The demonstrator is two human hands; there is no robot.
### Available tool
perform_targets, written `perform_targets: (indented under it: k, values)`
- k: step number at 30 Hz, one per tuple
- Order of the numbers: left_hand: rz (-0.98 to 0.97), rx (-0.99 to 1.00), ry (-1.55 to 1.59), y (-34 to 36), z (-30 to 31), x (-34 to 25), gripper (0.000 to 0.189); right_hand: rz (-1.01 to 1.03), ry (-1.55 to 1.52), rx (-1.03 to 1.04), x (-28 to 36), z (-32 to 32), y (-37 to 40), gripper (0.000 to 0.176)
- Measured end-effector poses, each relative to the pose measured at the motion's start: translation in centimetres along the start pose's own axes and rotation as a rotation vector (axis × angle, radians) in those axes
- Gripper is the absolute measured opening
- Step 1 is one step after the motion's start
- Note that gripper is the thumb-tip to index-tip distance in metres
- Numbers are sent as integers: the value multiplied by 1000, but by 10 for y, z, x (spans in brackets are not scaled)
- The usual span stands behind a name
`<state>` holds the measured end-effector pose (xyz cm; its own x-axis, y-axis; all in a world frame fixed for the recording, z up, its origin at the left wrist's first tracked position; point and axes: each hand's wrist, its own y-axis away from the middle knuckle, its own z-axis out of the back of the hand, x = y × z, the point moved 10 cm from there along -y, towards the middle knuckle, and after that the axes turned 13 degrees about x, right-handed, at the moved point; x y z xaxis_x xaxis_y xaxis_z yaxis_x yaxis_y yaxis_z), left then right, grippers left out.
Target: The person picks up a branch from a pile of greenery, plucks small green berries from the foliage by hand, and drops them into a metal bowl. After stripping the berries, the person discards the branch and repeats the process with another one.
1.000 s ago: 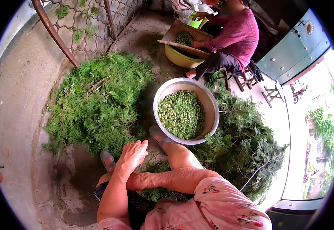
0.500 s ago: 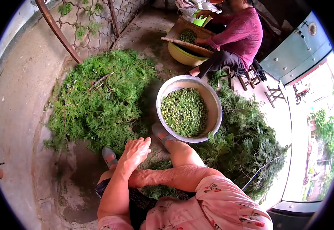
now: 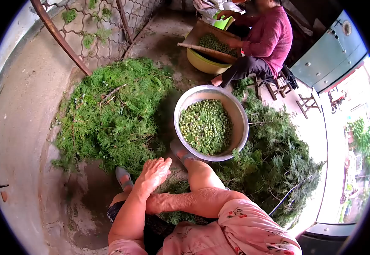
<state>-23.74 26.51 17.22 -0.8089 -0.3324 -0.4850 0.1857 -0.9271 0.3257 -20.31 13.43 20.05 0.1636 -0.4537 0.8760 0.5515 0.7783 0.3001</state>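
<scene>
My left hand point(image 3: 152, 173) is raised over my lap, its fingers bent and close together, with nothing visible in them. Behind my left forearm, my right hand point(image 3: 156, 203) rests with its fingers hidden. Beyond my hands, a large metal basin point(image 3: 238, 123) holds many small round green cones point(image 3: 206, 127). A heap of green leafy branches point(image 3: 112, 114) lies to the left of the basin, nearest my left hand. Darker cut branches point(image 3: 274, 165) lie to the right of it. Neither hand touches the basin or branches.
A co-worker point(image 3: 270, 38) sits beyond the basin, with hands at a woven tray point(image 3: 202, 32) of green cones over a yellow tub point(image 3: 204, 63). A metal lattice point(image 3: 104, 25) leans at the upper left. A wooden stool point(image 3: 307, 104) stands right.
The co-worker's lower hand has moved up and right on the woven tray, showing more cones. My hands hold nearly the same pose; the view has shifted slightly.
</scene>
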Motion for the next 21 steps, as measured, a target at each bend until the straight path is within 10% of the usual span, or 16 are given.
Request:
perform_targets:
  k: [21]
  values:
    - [25,13,18,-2,-12,5,36,-196,-58,189,-15,-9,3,34]
